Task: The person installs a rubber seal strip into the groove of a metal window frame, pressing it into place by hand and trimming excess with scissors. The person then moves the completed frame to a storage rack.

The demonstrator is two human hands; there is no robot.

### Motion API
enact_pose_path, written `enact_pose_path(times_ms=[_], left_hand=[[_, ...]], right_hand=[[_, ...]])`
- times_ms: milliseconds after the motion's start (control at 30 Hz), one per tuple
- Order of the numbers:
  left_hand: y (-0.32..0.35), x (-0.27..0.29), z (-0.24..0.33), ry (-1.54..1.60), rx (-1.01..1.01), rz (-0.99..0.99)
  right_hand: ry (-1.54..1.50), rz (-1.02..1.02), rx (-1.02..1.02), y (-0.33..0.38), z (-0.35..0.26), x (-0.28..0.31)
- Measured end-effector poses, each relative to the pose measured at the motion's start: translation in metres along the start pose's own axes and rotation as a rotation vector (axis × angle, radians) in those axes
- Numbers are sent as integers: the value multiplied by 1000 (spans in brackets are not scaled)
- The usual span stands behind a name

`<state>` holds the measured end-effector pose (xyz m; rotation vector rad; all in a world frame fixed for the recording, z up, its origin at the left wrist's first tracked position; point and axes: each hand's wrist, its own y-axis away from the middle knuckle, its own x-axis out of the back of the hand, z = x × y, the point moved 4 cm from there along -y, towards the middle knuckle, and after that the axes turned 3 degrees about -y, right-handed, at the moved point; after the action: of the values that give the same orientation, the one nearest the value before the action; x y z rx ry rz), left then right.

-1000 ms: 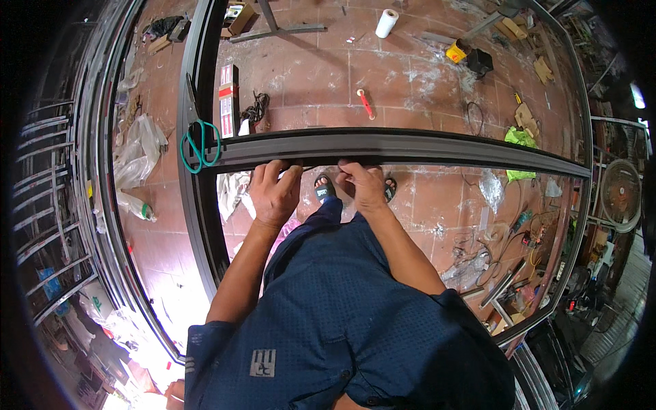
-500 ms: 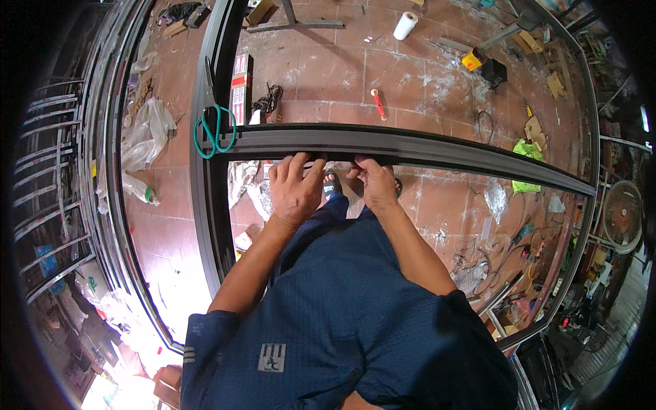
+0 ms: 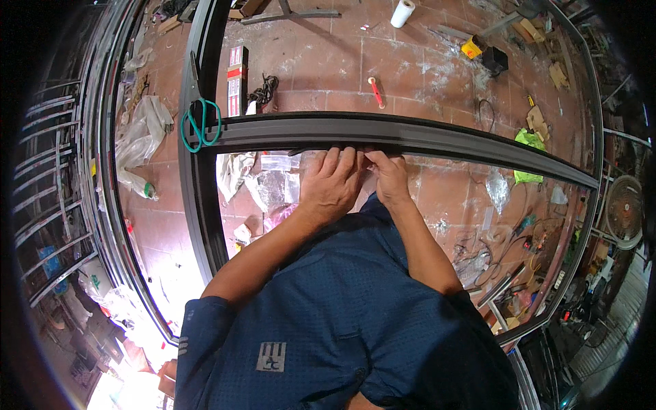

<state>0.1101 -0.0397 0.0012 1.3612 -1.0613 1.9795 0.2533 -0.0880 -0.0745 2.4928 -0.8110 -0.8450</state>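
Observation:
A dark grey metal crossbar (image 3: 287, 134) of a large frame runs across in front of me. My left hand (image 3: 333, 183) lies against its near edge with the fingers bent and close together. Right beside it, my right hand (image 3: 391, 179) is closed, thumb and forefinger pressed together at the same edge. The fingertips of both hands meet the bar's underside, and what they pinch there is hidden. A thin dark strip end (image 3: 295, 152) pokes out below the bar, left of my left hand. Teal-handled scissors (image 3: 200, 126) rest on the joint at the bar's left end.
The frame's left upright (image 3: 198, 205) joins the crossbar. On the tiled floor beyond lie a white roll (image 3: 402, 14), a red-handled tool (image 3: 376, 92), a long box (image 3: 236, 82) and a black cable (image 3: 265, 90). Plastic sheeting (image 3: 270, 188) lies below the bar; a fan (image 3: 623, 212) stands at right.
My left hand has slid right along the bar, up close to my right hand, which has shifted slightly right. The dark strip end shows left of my left hand. The view has shifted a little.

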Motion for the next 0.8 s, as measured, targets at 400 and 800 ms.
enact_pose_path(times_ms=[400,800], left_hand=[[-18,-9,28,79,48,9],[-35,-7,48,85,100,-3]], right_hand=[[-56,-27,-45,5,-14,14],[-54,-33,-38,-1,-22,33]])
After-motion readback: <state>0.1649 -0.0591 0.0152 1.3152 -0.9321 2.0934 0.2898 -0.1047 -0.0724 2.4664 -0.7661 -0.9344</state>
